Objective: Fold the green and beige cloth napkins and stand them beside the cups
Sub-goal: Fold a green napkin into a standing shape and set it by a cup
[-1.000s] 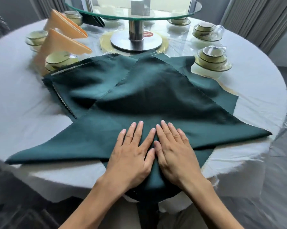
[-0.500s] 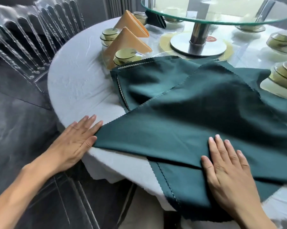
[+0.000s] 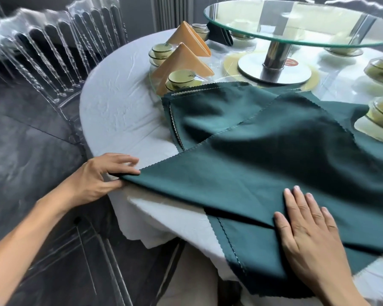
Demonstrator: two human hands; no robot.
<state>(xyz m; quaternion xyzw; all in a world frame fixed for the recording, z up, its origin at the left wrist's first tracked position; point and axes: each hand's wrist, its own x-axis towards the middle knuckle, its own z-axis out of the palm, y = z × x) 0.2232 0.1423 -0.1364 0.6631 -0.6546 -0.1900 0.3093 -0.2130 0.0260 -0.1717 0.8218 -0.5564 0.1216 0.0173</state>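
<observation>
A dark green napkin (image 3: 241, 180), folded into a long triangle, lies across the near side of the round table on top of more green napkins (image 3: 199, 111). My left hand (image 3: 100, 180) pinches its pointed left corner at the table's edge. My right hand (image 3: 307, 228) lies flat with straight fingers on the fold near the middle. Two beige napkins (image 3: 181, 60) stand folded as tents beside green-rimmed cups (image 3: 181, 78) at the far left. A folded green napkin (image 3: 219, 34) stands further back.
A glass turntable (image 3: 296, 38) on a metal pillar stands at the table's centre. More cups on saucers (image 3: 382, 113) sit at the right. Clear plastic chairs (image 3: 49, 58) stand left of the table (image 3: 111, 111), which wears a white cloth.
My left hand slid from beside the right hand out to the napkin's left tip and now pinches it. The view swung left. My right hand stays pressed on the fold.
</observation>
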